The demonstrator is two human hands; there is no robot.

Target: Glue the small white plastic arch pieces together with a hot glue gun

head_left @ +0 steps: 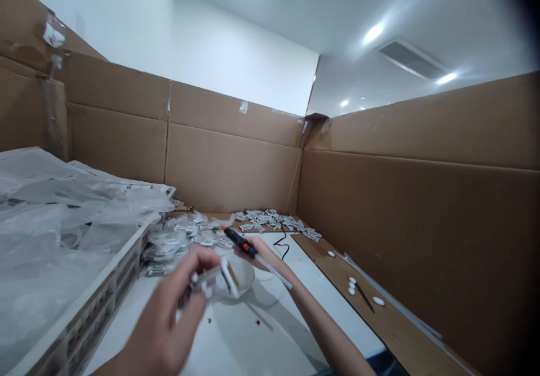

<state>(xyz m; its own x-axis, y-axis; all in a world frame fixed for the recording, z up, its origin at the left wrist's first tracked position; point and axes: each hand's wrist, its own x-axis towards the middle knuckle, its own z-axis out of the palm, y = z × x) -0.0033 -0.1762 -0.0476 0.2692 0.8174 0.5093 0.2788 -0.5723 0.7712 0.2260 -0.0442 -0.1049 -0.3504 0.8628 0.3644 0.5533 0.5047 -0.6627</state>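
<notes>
My left hand, blurred by motion, pinches a small white part with clear plastic around it, between thumb and fingers. Just beyond it, my right hand is closed around a black glue gun with an orange tip that points up and left. A clear glue stick sticks out of the gun's back end. Behind the white part stands a round white bowl, partly hidden by it. The part and the gun are apart.
A white crate heaped with plastic bags fills the left. Bagged parts and loose flat pieces lie at the back. Along the right cardboard strip are white ovals, a thin dark tool and clear sticks. Cardboard walls surround the table.
</notes>
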